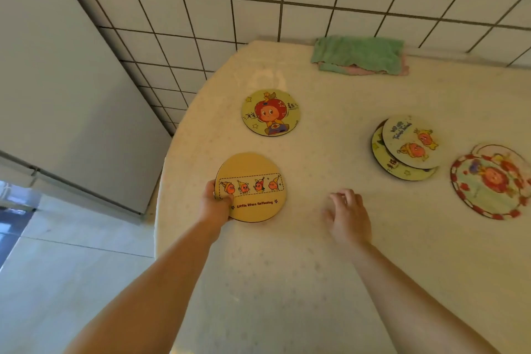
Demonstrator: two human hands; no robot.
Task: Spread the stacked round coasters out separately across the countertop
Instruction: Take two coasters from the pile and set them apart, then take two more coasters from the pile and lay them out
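My left hand [217, 204] pinches the orange coaster [253, 187] by its left edge, thumb on top, at the near left of the countertop [287, 282]. It is round, so it has no long side. Its row of little faces runs left to right, and under them it says "Little Stars Gathering". My right hand [349, 216] is loose and holds nothing. Farther back lies the red-haired coaster [270, 112]. Two stacked coasters [408, 147] sit on the right, just beside the red-rimmed coaster [492, 181].
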